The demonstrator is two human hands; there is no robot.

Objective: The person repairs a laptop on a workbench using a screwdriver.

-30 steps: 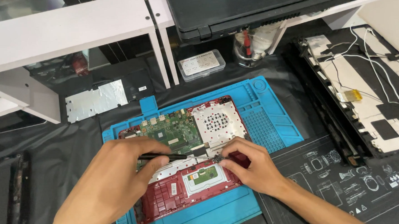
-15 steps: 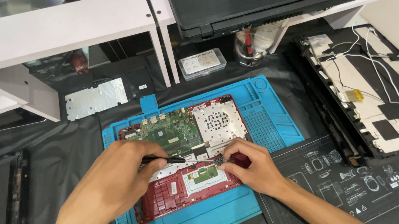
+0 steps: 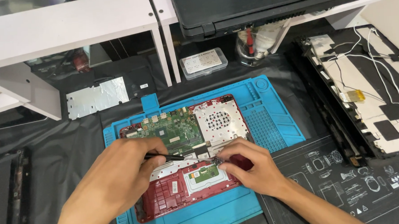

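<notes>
— While your left hand (image 3: pixel 116 175) pinches the black tweezers (image 3: pixel 174 157), fingers closed round the handle, where does the tip sit?

— Just at the middle of the opened red laptop base (image 3: pixel 185 190), beside the fingertips of your right hand (image 3: pixel 250 168). That hand is curled shut on a dark red handle (image 3: pixel 242 161), likely a small screwdriver, and both tools meet over one spot near the silver strip above the touchpad board (image 3: pixel 206 174).

— How far along would you say you are?

— Well into the teardown, I judge. The base lies on the blue work mat (image 3: pixel 272 117) with its cover off, so the green mainboard (image 3: pixel 171 129) and the perforated metal plate (image 3: pixel 219 121) are bare. A stripped screen assembly (image 3: pixel 366 89) lies well apart on your right, and a foil-lined panel (image 3: pixel 98 97) at upper left.

— And what is left?

— The mainboard, plate and touchpad board are all seated in the shell. Whether a screw or a connector is under the tips, I cannot tell.
</notes>
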